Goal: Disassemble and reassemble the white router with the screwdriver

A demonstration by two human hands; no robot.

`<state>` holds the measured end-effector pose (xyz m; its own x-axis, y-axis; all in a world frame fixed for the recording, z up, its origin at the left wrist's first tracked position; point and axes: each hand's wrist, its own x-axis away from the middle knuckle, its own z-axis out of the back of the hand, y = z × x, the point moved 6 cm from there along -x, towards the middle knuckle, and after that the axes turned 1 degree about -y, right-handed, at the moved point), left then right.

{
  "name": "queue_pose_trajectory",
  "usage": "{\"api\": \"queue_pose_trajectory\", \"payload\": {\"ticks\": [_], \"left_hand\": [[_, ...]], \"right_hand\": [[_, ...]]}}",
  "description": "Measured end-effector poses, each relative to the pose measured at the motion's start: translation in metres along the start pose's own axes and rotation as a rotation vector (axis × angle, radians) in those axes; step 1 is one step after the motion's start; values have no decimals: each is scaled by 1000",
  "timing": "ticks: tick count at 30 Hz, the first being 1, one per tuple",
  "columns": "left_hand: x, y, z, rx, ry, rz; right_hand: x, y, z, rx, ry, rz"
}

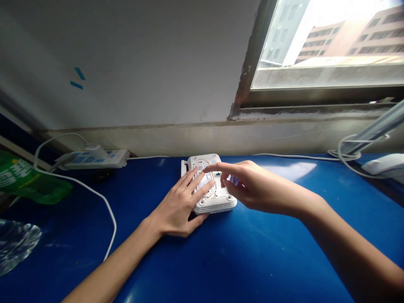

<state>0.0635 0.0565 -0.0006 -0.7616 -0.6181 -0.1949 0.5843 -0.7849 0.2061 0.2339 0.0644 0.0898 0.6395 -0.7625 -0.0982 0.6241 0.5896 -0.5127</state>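
Observation:
A white router (217, 205) lies on the blue table with its vented underside up. Its round feet and a label show, and what looks like a folded antenna (183, 168) runs along its left side. My left hand (179, 202) rests on it from the left, fingers spread over the label, thumb along the near edge. From the right, my right hand (248, 183) reaches over the router, index finger stretched out toward the label near my left fingertips. Its other fingers are curled, and nothing shows in them. My hands cover part of the label and the router's right side.
A white power strip (118, 158) with a plugged-in adapter (97, 152) stands by the wall. Its white cable (94, 191) curves across the left side. A green bottle (34, 181) and clear plastic (19, 244) lie far left. A metal pole (375, 126) wrapped in cable stands right.

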Motion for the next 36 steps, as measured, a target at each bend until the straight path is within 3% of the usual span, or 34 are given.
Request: {"api": "queue_pose_trajectory", "payload": {"ticks": [19, 24, 31, 36], "left_hand": [[1, 1, -1, 27, -19, 69], [2, -2, 4, 39, -71, 33], [4, -1, 4, 67, -77, 30], [5, 0, 2, 70, -96, 39]], "right_hand": [[2, -3, 5, 5, -16, 55], [-3, 3, 4, 72, 19, -10], [5, -5, 2, 109, -19, 130], [-1, -5, 6, 119, 4, 40]]}}
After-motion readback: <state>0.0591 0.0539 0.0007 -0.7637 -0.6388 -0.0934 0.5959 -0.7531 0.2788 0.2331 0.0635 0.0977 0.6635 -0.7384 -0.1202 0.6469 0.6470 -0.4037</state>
